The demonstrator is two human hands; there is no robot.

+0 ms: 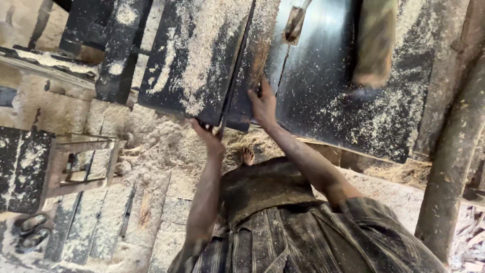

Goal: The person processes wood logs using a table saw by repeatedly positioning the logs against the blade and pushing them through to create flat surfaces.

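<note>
A dark wooden board (pixel 194 60), dusted with sawdust, lies on a black machine table (pixel 343 101). My left hand (pixel 207 134) grips the board's near edge from below. My right hand (pixel 262 103) presses flat on a narrower dark plank (pixel 252 65) just right of the board, fingers spread at its near end. Both planks run away from me, side by side. A blurred piece of wood (pixel 375 43) stands farther right on the table.
Sawdust covers the ground, and my bare foot (pixel 247 155) shows below the table. A small wooden stool (pixel 76 164) stands at left among dark planks (pixel 20 169). A thick wooden post (pixel 449 167) rises at right. Sandals (pixel 30 230) lie at lower left.
</note>
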